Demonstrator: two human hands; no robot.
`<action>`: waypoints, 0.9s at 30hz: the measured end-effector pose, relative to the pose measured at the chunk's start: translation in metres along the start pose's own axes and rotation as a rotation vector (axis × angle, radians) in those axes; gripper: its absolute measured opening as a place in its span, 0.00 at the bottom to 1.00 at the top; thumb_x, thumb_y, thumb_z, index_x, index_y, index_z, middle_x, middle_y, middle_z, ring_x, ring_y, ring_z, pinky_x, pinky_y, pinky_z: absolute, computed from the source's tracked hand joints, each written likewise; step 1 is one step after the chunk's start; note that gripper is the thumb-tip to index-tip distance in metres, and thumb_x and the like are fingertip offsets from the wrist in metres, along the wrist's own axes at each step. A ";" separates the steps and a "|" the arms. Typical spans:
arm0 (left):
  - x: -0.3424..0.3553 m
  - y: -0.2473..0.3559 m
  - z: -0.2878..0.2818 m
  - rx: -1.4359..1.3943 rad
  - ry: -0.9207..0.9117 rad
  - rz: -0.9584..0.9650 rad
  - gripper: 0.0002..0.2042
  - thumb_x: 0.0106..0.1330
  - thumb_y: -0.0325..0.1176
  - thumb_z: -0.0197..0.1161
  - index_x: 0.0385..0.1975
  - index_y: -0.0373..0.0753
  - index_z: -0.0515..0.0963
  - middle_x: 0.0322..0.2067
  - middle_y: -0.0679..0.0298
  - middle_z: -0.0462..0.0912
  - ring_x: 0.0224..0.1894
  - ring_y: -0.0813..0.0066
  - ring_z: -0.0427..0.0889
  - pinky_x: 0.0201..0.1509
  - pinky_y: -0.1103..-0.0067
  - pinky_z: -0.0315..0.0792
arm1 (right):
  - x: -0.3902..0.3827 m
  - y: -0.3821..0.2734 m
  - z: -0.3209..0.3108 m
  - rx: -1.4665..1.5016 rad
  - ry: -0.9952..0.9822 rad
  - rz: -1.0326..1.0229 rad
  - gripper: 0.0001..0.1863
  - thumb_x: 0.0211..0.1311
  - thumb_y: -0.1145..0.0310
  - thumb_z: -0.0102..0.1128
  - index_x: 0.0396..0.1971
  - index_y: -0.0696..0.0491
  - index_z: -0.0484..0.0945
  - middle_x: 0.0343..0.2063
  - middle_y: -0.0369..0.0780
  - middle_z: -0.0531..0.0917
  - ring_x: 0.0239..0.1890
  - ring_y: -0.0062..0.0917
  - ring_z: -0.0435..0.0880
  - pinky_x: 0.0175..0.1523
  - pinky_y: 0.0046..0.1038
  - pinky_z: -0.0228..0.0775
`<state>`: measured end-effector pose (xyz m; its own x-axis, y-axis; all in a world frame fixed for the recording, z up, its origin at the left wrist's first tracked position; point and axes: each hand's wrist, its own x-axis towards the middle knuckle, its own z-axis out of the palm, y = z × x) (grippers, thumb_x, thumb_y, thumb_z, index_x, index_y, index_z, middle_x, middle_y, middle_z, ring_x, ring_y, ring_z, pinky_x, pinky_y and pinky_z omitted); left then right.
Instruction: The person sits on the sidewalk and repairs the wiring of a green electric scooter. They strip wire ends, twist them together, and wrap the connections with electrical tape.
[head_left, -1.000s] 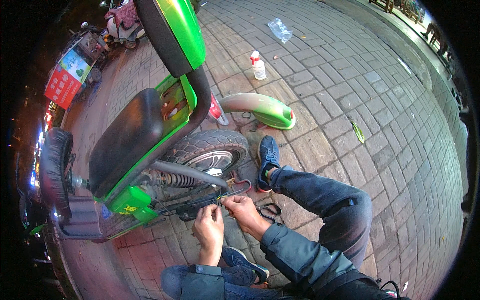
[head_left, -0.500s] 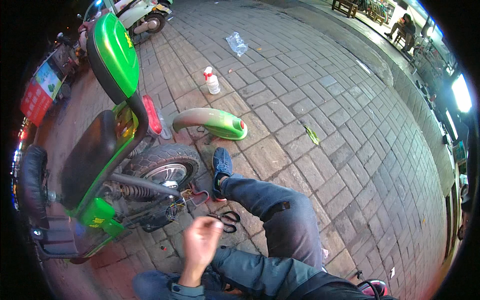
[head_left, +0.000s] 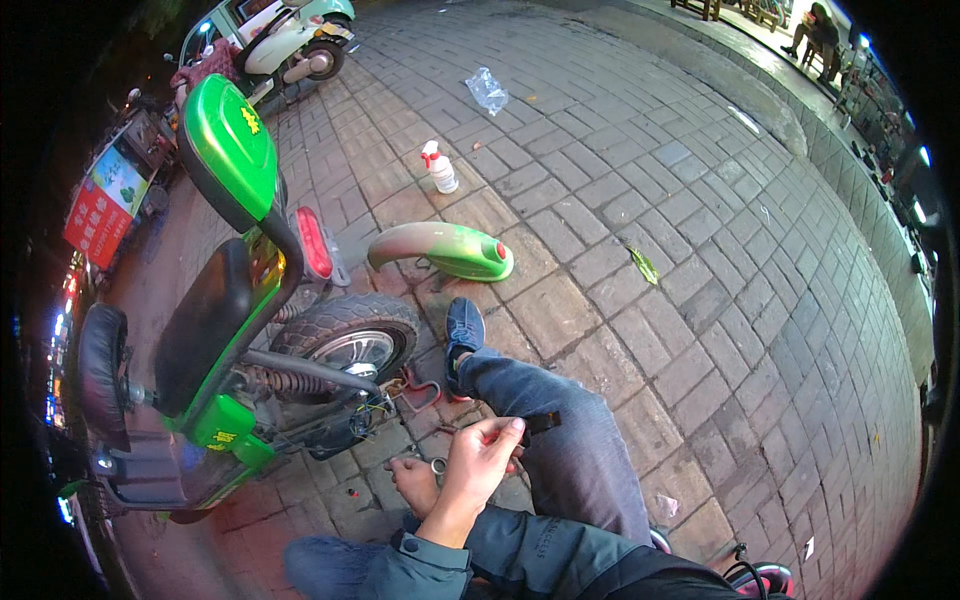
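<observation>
My left hand (head_left: 478,462), its arm crossed over the right one, pinches a small black strip (head_left: 541,422) between thumb and fingers above my right knee. What the strip is made of is unclear. Low by the paving, my right hand (head_left: 413,484) has its fingers drawn together; whatever they hold, if anything, cannot be made out. A small pale ring (head_left: 438,466) shows between the two hands. Scissors are mostly hidden behind my left hand. Beyond my hands, the rear wheel (head_left: 355,348) of a green electric scooter (head_left: 232,425) has loose thin wires (head_left: 378,402) beside it.
A detached green fender (head_left: 440,248) lies past my shoe (head_left: 465,325). Behind it stands a white spray bottle (head_left: 440,170), with a clear plastic bag (head_left: 487,91) farther off. A red bent piece (head_left: 424,396) lies near the wheel. Another scooter (head_left: 300,50) is parked far left.
My left hand has moved right to my knee and picked up the black strip that lay there. My right hand has come into sight below it. The view has shifted slightly.
</observation>
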<state>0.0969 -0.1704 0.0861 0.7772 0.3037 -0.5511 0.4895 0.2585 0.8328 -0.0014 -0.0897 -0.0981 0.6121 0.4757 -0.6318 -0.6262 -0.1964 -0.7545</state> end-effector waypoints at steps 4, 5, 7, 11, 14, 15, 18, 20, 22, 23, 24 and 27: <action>-0.003 0.009 0.003 0.093 0.019 -0.009 0.13 0.72 0.39 0.67 0.46 0.36 0.84 0.37 0.68 0.87 0.36 0.81 0.84 0.32 0.86 0.76 | -0.002 0.007 0.004 -0.066 0.042 -0.009 0.19 0.69 0.54 0.58 0.36 0.55 0.88 0.20 0.36 0.82 0.22 0.21 0.77 0.30 0.30 0.69; -0.006 0.011 0.004 0.101 0.033 -0.020 0.13 0.72 0.38 0.67 0.47 0.35 0.84 0.38 0.67 0.87 0.36 0.80 0.85 0.33 0.85 0.77 | -0.002 0.009 0.005 -0.064 0.038 -0.009 0.19 0.69 0.54 0.59 0.36 0.55 0.88 0.20 0.36 0.82 0.22 0.21 0.76 0.30 0.30 0.69; -0.016 0.015 0.008 0.314 0.088 0.274 0.14 0.70 0.36 0.69 0.48 0.33 0.83 0.37 0.61 0.88 0.35 0.75 0.86 0.34 0.81 0.80 | -0.002 0.011 0.008 -0.038 0.030 -0.014 0.19 0.69 0.55 0.59 0.36 0.55 0.88 0.20 0.36 0.82 0.21 0.21 0.76 0.29 0.31 0.68; -0.032 0.025 0.019 0.717 0.226 0.608 0.17 0.60 0.33 0.75 0.45 0.33 0.81 0.46 0.55 0.84 0.46 0.60 0.86 0.48 0.69 0.81 | 0.000 0.013 0.012 -0.135 0.069 -0.073 0.18 0.69 0.57 0.58 0.37 0.56 0.88 0.20 0.35 0.81 0.22 0.21 0.76 0.30 0.30 0.67; -0.038 0.032 0.024 1.025 0.328 0.828 0.14 0.57 0.31 0.75 0.40 0.36 0.80 0.46 0.58 0.82 0.50 0.57 0.83 0.53 0.68 0.78 | -0.001 0.021 0.008 0.021 -0.031 -0.002 0.18 0.70 0.58 0.58 0.37 0.57 0.87 0.20 0.34 0.80 0.23 0.20 0.75 0.30 0.29 0.66; -0.038 0.034 0.025 1.077 0.335 0.873 0.13 0.57 0.30 0.74 0.40 0.36 0.81 0.46 0.59 0.82 0.49 0.57 0.83 0.52 0.68 0.79 | 0.000 0.024 0.006 0.072 -0.063 0.020 0.18 0.71 0.58 0.57 0.37 0.58 0.87 0.20 0.34 0.80 0.23 0.20 0.74 0.30 0.29 0.66; -0.037 0.034 0.029 1.165 0.357 0.954 0.11 0.58 0.29 0.72 0.38 0.37 0.81 0.44 0.61 0.82 0.47 0.60 0.83 0.51 0.69 0.79 | 0.005 0.034 0.007 0.093 -0.080 0.021 0.18 0.72 0.57 0.58 0.36 0.58 0.87 0.19 0.34 0.80 0.23 0.19 0.74 0.29 0.28 0.65; -0.036 0.031 0.032 1.193 0.368 0.999 0.10 0.59 0.29 0.72 0.38 0.36 0.81 0.44 0.61 0.82 0.47 0.61 0.83 0.50 0.69 0.79 | 0.009 0.039 0.012 -0.041 -0.027 -0.118 0.18 0.71 0.57 0.58 0.36 0.58 0.87 0.19 0.33 0.80 0.22 0.19 0.73 0.29 0.28 0.65; -0.034 0.028 0.033 1.230 0.373 1.045 0.08 0.60 0.28 0.69 0.38 0.36 0.81 0.42 0.62 0.82 0.46 0.62 0.84 0.48 0.70 0.80 | 0.012 0.041 0.016 -0.198 0.023 -0.259 0.18 0.71 0.56 0.57 0.36 0.57 0.87 0.22 0.36 0.81 0.26 0.22 0.76 0.32 0.29 0.66; -0.033 0.027 0.033 1.242 0.373 1.061 0.07 0.61 0.27 0.69 0.37 0.35 0.81 0.42 0.61 0.83 0.45 0.62 0.84 0.47 0.70 0.80 | 0.012 0.040 0.018 -0.235 0.028 -0.270 0.19 0.70 0.56 0.57 0.37 0.56 0.88 0.24 0.39 0.82 0.29 0.25 0.78 0.36 0.30 0.67; -0.031 0.027 0.034 1.245 0.370 1.069 0.07 0.61 0.26 0.68 0.37 0.35 0.80 0.42 0.61 0.83 0.45 0.62 0.85 0.47 0.70 0.80 | 0.009 0.039 0.017 -0.190 -0.008 -0.163 0.19 0.68 0.54 0.55 0.38 0.54 0.88 0.28 0.44 0.85 0.37 0.31 0.82 0.44 0.32 0.70; -0.027 0.033 0.034 1.277 0.423 1.096 0.06 0.61 0.26 0.67 0.36 0.36 0.79 0.41 0.61 0.82 0.43 0.63 0.85 0.43 0.70 0.80 | 0.000 0.026 0.013 -0.142 -0.013 -0.100 0.18 0.69 0.55 0.55 0.38 0.54 0.88 0.28 0.43 0.85 0.36 0.30 0.82 0.43 0.31 0.70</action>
<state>0.1057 -0.2017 0.1300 0.8886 0.0811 0.4514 -0.0105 -0.9804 0.1968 -0.0238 -0.0835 -0.1157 0.6609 0.5099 -0.5506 -0.4873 -0.2664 -0.8316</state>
